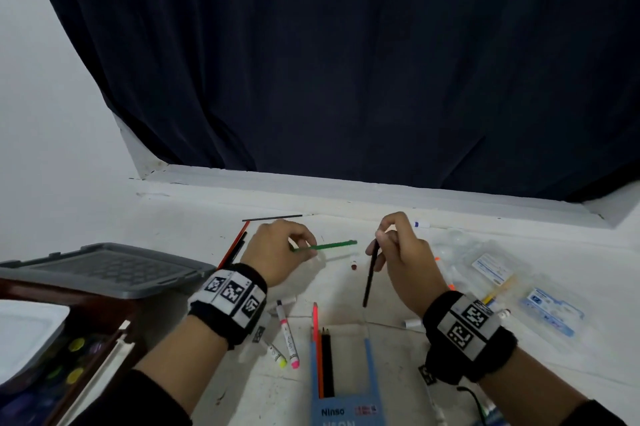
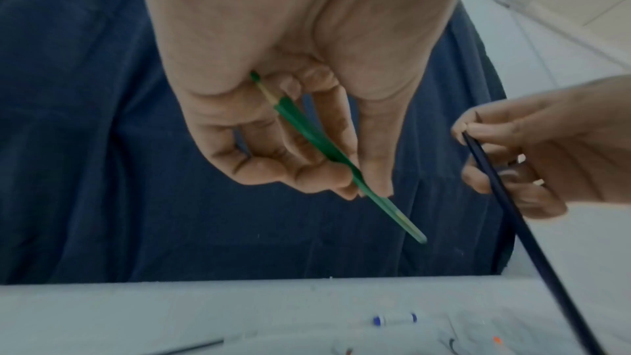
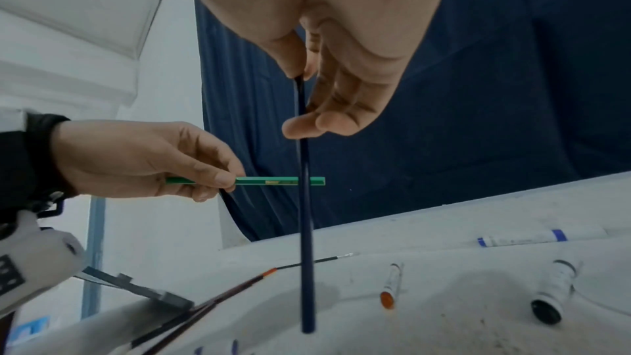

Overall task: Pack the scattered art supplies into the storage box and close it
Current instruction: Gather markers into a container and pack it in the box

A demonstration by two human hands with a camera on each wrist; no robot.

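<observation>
My left hand (image 1: 304,247) pinches a green pencil (image 1: 337,245) near its sharpened end, holding it level above the white table. In the left wrist view the green pencil (image 2: 392,212) runs across my curled fingers (image 2: 307,177). My right hand (image 1: 381,235) pinches the top of a dark pencil (image 1: 370,281) that hangs almost straight down, its lower end above the table. In the right wrist view the dark pencil (image 3: 306,253) crosses in front of the green pencil (image 3: 273,180). The grey ribbed box lid (image 1: 104,268) lies at the left.
A blue Ninso pencil case (image 1: 346,391) with pencils lies near me, with markers (image 1: 287,335) to its left. Red and black pencils (image 1: 235,249) and a thin brush (image 1: 277,217) lie further back. Clear packets (image 1: 491,269) are at right, a paint palette (image 1: 69,359) at bottom left.
</observation>
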